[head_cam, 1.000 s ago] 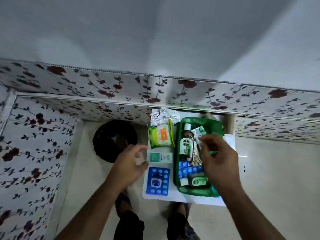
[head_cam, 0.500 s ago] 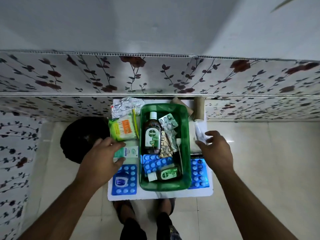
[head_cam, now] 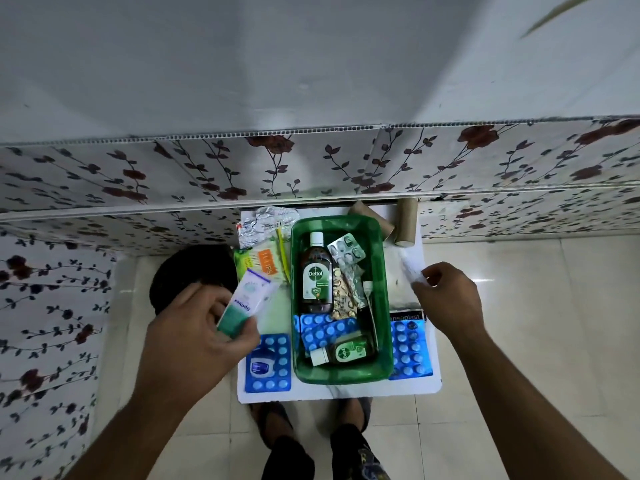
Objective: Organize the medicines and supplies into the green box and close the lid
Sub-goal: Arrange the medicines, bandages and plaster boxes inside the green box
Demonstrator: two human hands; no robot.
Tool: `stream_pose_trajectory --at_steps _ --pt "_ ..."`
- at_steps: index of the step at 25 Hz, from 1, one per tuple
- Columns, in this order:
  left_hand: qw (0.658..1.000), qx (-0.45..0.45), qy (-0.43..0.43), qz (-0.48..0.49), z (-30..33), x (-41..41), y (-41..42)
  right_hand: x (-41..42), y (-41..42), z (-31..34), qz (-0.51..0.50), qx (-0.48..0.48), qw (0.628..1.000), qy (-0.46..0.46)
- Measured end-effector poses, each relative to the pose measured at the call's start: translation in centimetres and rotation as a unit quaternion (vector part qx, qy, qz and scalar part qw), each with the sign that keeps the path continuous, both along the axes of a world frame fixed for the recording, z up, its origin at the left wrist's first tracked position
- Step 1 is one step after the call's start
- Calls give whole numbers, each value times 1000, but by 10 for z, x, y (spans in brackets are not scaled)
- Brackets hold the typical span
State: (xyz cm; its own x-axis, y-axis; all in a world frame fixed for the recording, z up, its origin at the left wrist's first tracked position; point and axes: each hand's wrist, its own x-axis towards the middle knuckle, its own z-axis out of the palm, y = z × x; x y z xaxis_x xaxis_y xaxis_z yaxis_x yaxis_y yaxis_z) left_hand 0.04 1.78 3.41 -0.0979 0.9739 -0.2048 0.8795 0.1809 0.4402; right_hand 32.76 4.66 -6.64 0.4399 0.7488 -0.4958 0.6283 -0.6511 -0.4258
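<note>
The green box (head_cam: pixel 387 292) stands open on a small white table (head_cam: pixel 339 396). Inside it lie a big Dettol bottle (head_cam: pixel 316 275), a small Dettol bottle (head_cam: pixel 343 353), blue pill strips (head_cam: pixel 323 329) and silver and gold blister packs (head_cam: pixel 346 252). My left hand (head_cam: pixel 197 337) is shut on a white and green carton (head_cam: pixel 246 306), lifted just left of the box. My right hand (head_cam: pixel 446 299) pinches a small white packet (head_cam: pixel 410 268) at the table's right side.
Left of the box lie a cotton-bud pack (head_cam: pixel 261 263), foil strips (head_cam: pixel 263 225) and a blue pill strip with a small jar (head_cam: pixel 268 363). Right of it sits another blue strip (head_cam: pixel 410 348). Cardboard tubes (head_cam: pixel 406 221) stand behind. A black bin (head_cam: pixel 194 271) is on the floor.
My left hand closed on the white and green carton and lifted it off the table. My right hand took hold of the white packet on the right.
</note>
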Motion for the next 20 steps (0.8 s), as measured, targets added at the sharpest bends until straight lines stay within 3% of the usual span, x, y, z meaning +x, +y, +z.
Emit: stream_pose_trajectory --at_steps 3,7,9,13,17,20 --pt "994 -2 -110 25 19 66 34 0 -5 13 -51 35 998 26" --pt "993 -111 -44 8 -21 130 75 4 -11 28 -77 79 992 59" --pt "990 -126 -50 22 -47 143 80 8 -10 32 -79 90 990 76" --pt "983 -131 -128 0 -70 152 75 8 -6 37 -91 92 988 85" --pt "972 -176 -156 -12 -55 139 72 -13 0 58 -109 111 980 122" --pt "968 -83 -233 44 -23 102 70 -58 5 80 -55 126 982 127"
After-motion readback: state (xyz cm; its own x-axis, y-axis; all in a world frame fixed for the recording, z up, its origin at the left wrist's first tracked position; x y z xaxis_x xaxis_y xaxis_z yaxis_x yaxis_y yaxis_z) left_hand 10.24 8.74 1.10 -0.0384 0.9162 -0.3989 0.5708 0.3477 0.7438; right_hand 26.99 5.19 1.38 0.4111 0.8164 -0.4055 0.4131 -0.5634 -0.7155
